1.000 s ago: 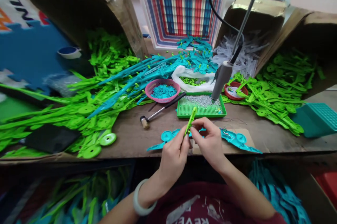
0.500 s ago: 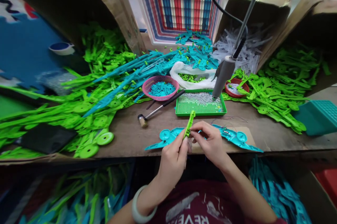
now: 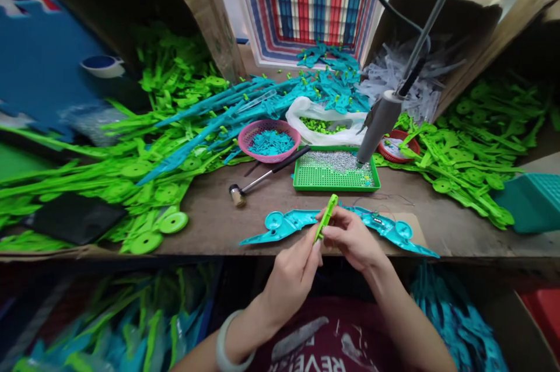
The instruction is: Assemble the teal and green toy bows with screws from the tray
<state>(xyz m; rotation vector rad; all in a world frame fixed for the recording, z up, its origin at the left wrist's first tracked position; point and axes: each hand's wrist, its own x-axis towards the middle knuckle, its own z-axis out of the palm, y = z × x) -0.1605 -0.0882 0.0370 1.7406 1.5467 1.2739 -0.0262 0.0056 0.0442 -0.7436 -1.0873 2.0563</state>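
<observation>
A slim bright-green plastic piece point(image 3: 326, 217) stands tilted between my hands, above the table's front edge. My left hand point(image 3: 295, 261) pinches its lower end. The fingers of my right hand point(image 3: 350, 238) are closed against its right side; whether they also hold something small is hidden. Just behind my hands lies a long blue bow-shaped plastic part point(image 3: 284, 226), its two arms spreading left and right. A small metallic piece sits in its right arm, and my fingers cover its middle.
Behind the blue part stand a green tray point(image 3: 336, 185) of small metal pieces, a hanging electric screwdriver point(image 3: 380, 127), a hammer point(image 3: 237, 195) and a pink basket point(image 3: 269, 156) of blue bits. Green parts point(image 3: 131, 179) heap up at left, more point(image 3: 459, 168) at right. A white bag point(image 3: 301, 106) holds green bits.
The green piece has moved slightly right and down and turned, showing a smoother face. My right fingers have shifted up along it. The view has moved slightly.
</observation>
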